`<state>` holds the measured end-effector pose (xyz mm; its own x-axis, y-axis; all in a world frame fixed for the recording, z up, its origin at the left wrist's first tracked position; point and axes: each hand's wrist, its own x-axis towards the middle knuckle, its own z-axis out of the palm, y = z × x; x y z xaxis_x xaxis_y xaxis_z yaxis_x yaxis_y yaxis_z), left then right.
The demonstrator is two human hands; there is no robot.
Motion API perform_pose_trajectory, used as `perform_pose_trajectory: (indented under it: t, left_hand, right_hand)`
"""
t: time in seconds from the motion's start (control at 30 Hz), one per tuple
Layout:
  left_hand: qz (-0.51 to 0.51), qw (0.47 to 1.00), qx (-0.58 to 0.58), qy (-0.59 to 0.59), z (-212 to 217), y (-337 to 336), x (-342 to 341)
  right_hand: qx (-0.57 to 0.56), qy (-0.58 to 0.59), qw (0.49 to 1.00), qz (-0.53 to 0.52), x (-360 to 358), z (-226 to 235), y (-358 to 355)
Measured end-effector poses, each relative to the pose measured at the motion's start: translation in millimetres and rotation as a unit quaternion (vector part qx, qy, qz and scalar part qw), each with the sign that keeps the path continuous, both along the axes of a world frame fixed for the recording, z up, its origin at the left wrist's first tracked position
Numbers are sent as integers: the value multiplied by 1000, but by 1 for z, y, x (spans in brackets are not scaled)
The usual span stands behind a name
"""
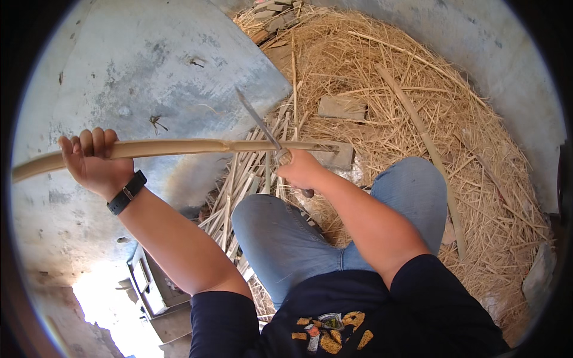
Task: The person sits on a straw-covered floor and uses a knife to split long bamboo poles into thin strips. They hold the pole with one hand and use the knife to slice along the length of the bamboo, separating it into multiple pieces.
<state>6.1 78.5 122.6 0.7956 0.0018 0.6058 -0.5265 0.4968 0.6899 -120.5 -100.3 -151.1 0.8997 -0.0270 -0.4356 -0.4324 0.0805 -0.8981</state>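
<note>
A long split length of bamboo (185, 147) runs across the view from the left rim to a block (341, 159) in front of my knees. My left hand (95, 164) is wrapped round it at the far left, with a dark watch on the wrist. In my right hand (303, 169) is the handle of a long knife (256, 116), its narrow blade slanting up and to the left. The blade's lower part crosses the bamboo near its right end; whether it touches or cuts in, I cannot tell. The bamboo has a node near its middle.
Straw and shavings (418, 65) cover the floor ahead and to the right. Another long bamboo piece (421, 125) lies on them beside my right knee. Pale split strips (239, 179) are heaped by my left knee. A flat brick (342, 108) lies ahead; a worn wall (149, 59) rises at left.
</note>
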Motion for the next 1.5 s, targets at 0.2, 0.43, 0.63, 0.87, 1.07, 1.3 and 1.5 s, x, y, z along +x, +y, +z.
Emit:
perform_pose_trajectory:
  t: [0.2, 0.43, 0.63, 0.87, 1.07, 1.3, 1.5]
  left_hand:
    - [146, 989, 16, -24, 6, -5, -18]
    - [256, 966, 4, 23, 3, -25, -16]
    - [289, 957, 4, 14, 7, -30, -17]
    - [286, 957, 3, 39, -5, -10, 5]
    - [257, 966, 7, 7, 2, 1, -1]
    - [224, 974, 2, 22, -11, 5, 5]
    - [49, 999, 15, -16, 0, 20, 7]
  right_hand:
    - [-133, -262, 956, -2, -8, 6, 41]
    - [-61, -86, 989, -107, -3, -36, 42]
    - [-127, -188, 971, -73, 0, -38, 48]
    - [-107, -36, 992, -55, 2, -39, 25]
    - [-112, -186, 976, -30, 2, -32, 44]
    - [-95, -8, 990, -107, 13, -88, 30]
    - [-158, -181, 970, -30, 1, -17, 41]
